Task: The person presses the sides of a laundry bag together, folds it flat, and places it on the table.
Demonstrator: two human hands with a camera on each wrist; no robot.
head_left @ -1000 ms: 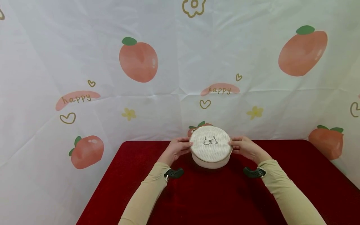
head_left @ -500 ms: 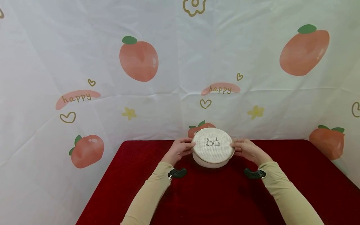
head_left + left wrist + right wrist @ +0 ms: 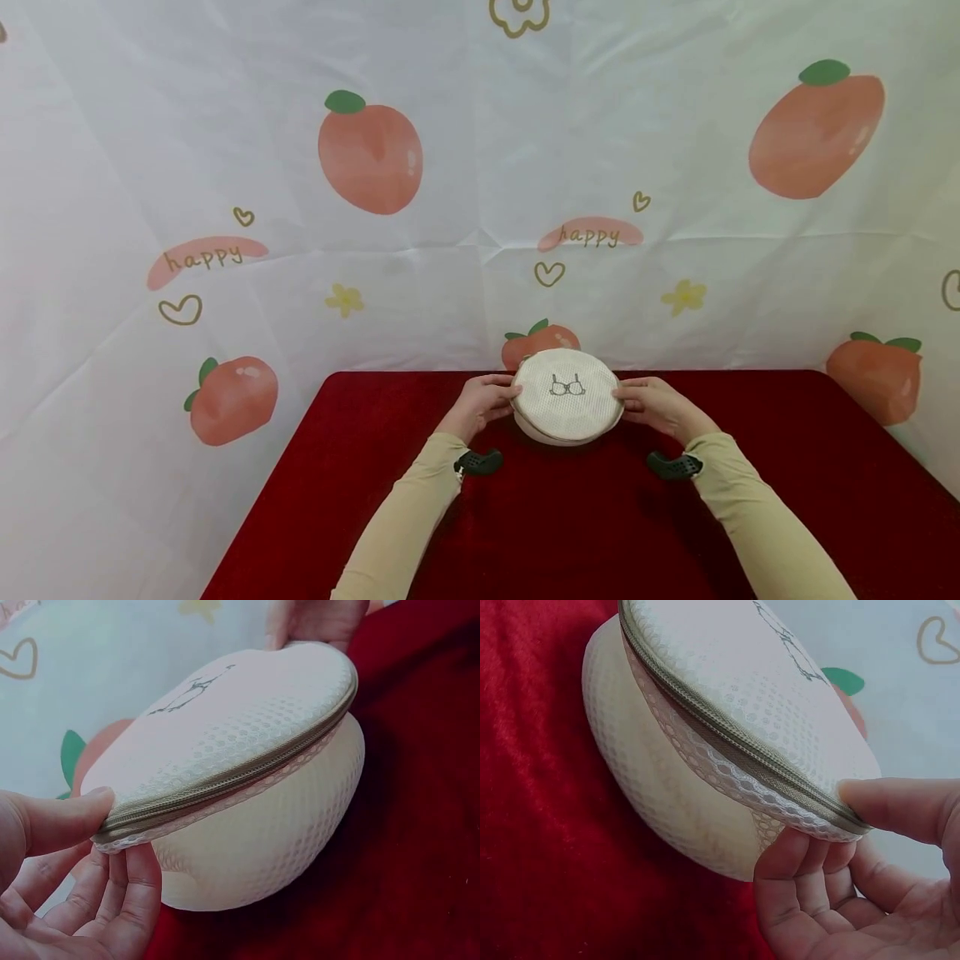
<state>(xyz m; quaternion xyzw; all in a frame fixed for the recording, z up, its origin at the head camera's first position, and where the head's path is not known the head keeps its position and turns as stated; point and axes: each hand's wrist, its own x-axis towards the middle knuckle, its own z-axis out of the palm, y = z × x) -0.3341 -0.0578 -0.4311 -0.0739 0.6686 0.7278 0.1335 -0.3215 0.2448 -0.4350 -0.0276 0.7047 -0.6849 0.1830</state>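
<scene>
A round white mesh laundry bag [image 3: 567, 408] with a bra drawing on its top sits at the far middle of the red table. In the left wrist view its brown zipper [image 3: 247, 774] runs closed along the rim, and the mesh body [image 3: 262, 832] bulges below. My left hand [image 3: 480, 402] pinches the rim on the left, thumb on top and fingers beneath. On the opposite side my right hand [image 3: 662, 406] pinches the rim the same way, as the right wrist view shows around the bag's edge [image 3: 780, 791].
Red velvety cloth [image 3: 570, 533] covers the table. Right behind its far edge hangs a white backdrop [image 3: 435, 308] printed with peaches, hearts and flowers. Each wrist wears a dark strap-on device [image 3: 480, 462].
The bag's top has sunk lower and less of its side shows in the head view. Both hands stay at the rim; the left has shifted slightly right.
</scene>
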